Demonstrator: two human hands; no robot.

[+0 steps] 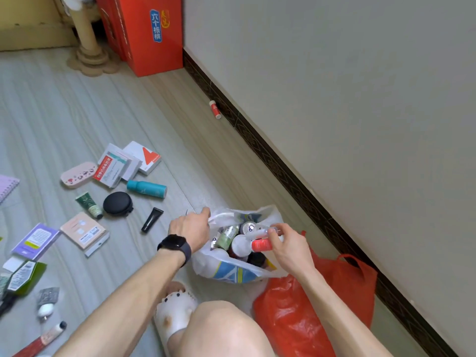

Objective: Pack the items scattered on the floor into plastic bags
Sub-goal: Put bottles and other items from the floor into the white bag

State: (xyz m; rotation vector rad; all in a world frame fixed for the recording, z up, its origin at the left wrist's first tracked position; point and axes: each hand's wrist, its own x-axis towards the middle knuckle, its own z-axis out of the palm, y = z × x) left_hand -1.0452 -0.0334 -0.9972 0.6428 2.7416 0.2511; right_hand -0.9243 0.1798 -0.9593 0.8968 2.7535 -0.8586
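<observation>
The person crouched over a white plastic bag (226, 271) that sat on the floor (128, 112) just ahead of a bare knee and a white slipper (175, 310). The left hand (189, 229), with a black watch (175, 244) on its wrist, pinched the bag's rim at about ten o'clock of the mouth and held it open. The right hand (288, 247) had its fingers curled round a small red bottle (261, 245), lying on its side over the mouth at three o'clock. Inside I could see a green bottle (228, 235) and the top of a can (248, 227) among other containers. A red plastic bag (309, 305) lay crumpled against the white one at five o'clock, near the dark skirting. Loose things lay from nine to eleven o'clock of the white bag: a black tube (152, 219) nearest, then a black round case (118, 203) with a green tube (88, 205) just beside it, a teal bottle (146, 188) on its side, a pink case (78, 174), and flat white boxes (116, 168) overlapping one another. A pink packet (83, 230) and a purple box (36, 240) lay farther out at nine o'clock. Well apart at twelve o'clock, a little red-and-white bottle (215, 109) rested against the skirting, and a red carton (152, 34) stood in the far corner
</observation>
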